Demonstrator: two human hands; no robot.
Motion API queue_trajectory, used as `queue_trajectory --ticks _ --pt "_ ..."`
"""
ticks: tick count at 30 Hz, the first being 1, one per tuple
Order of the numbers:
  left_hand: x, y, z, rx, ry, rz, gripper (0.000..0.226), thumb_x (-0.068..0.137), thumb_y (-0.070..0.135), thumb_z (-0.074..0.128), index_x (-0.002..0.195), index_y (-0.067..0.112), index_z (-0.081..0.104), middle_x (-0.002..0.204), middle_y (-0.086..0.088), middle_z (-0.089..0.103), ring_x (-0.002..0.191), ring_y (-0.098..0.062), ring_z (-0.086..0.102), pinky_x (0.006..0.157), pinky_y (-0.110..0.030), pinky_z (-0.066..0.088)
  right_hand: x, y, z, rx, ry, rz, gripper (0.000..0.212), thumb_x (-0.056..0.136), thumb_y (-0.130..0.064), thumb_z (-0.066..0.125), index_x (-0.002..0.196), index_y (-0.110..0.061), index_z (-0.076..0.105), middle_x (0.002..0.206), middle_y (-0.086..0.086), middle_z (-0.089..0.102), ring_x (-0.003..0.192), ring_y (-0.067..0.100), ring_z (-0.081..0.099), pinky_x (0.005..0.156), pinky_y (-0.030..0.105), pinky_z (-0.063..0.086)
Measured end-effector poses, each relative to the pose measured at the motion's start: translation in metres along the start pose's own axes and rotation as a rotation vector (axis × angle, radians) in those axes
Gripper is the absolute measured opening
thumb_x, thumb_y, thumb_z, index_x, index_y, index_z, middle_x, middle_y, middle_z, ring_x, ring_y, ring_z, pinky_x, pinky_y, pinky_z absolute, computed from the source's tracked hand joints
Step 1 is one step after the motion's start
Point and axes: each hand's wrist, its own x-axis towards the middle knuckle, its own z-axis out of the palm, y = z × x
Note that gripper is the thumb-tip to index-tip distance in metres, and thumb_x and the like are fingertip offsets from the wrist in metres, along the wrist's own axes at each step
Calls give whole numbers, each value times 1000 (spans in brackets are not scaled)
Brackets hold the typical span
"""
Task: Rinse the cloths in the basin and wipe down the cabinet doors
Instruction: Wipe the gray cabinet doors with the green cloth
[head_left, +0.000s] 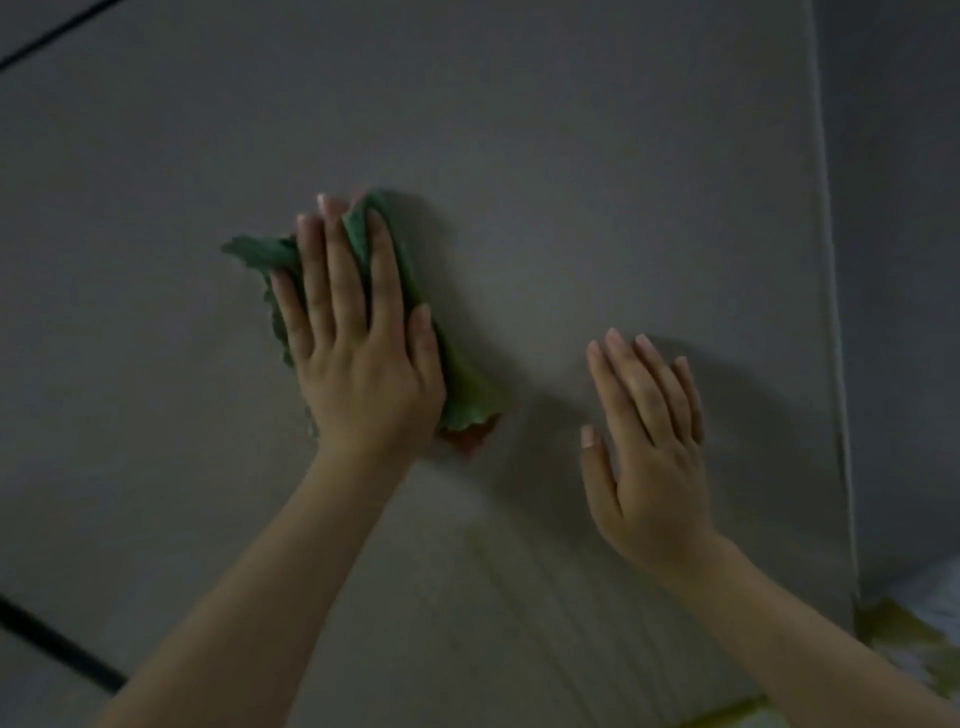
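Observation:
A grey cabinet door (597, 182) fills nearly the whole view. My left hand (358, 343) presses a crumpled green cloth (457, 379) flat against the door, fingers straight and spread; a reddish corner of the cloth shows below the palm. To the right, my right hand (649, 441) lies with straight fingers against the bare door and holds nothing. Much of the cloth is hidden under my left hand.
The door's right edge (831, 312) meets a darker grey wall (904, 260). Dark gaps between panels (57, 644) run at the lower left and upper left. Something yellowish and white (914, 639) sits at the bottom right corner.

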Motion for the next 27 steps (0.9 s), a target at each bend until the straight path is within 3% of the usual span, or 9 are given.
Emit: queue_trajectory --ticks 3,7,9,11,13,19,21,25,27 --pt "-20 28 10 -31 -21 -96 58 99 33 29 150 5 22 154 -23 22 145 -34 9 118 -47 5 4 -17 16 72 67 43 50 92 -14 43 140 -1 40 146 12 39 139 27 30 116 49 19" --pt "-104 21 10 -17 -227 363 60 100 36 27 154 18 8 161 -5 3 148 -19 0 119 -40 1 1 -34 28 126 97 53 49 91 -13 43 138 -1 42 144 13 41 138 29 32 114 51 22" --pt "-109 -5 4 -17 -219 380 59 101 36 28 154 19 6 161 -1 -6 148 -18 1 120 -39 3 -3 -37 29 115 71 49 49 91 -13 44 138 -2 44 145 13 41 138 29 31 115 50 21" --pt "-86 -31 -4 16 -178 255 59 102 38 22 153 18 0 161 -4 -11 148 -20 -6 120 -39 2 -5 -40 30 80 59 69 49 90 -14 46 138 -3 45 145 12 41 138 29 30 116 49 19" --pt "-49 -50 -11 27 -132 59 60 102 37 20 153 13 1 160 -16 -1 147 -25 -8 118 -42 0 -4 -45 31 45 73 95 50 89 -15 47 137 -3 47 144 12 42 137 29 31 116 49 19" --pt "-15 -20 -5 -35 33 -312 60 99 37 27 149 3 23 154 -25 22 144 -38 15 118 -50 5 -7 -53 34 -55 62 120 55 90 -20 45 141 -1 40 148 15 37 139 31 27 116 50 15" --pt "-41 -13 1 -25 -18 -231 61 99 41 26 150 8 22 155 -23 21 145 -36 12 118 -49 5 -7 -52 35 -75 33 106 57 90 -21 45 142 -1 38 149 15 35 140 30 25 117 51 13" --pt "-126 -33 -2 0 -189 214 59 102 43 25 154 22 5 161 -3 -6 148 -22 -2 120 -43 2 -6 -55 32 -87 36 98 56 90 -21 43 141 2 39 147 18 37 139 32 27 116 53 14" --pt "-144 -66 -8 32 -207 249 59 102 43 22 153 22 2 161 1 -10 148 -19 -3 120 -40 1 -2 -63 32 -74 49 93 55 90 -21 43 140 2 40 147 18 38 139 32 28 116 53 14"
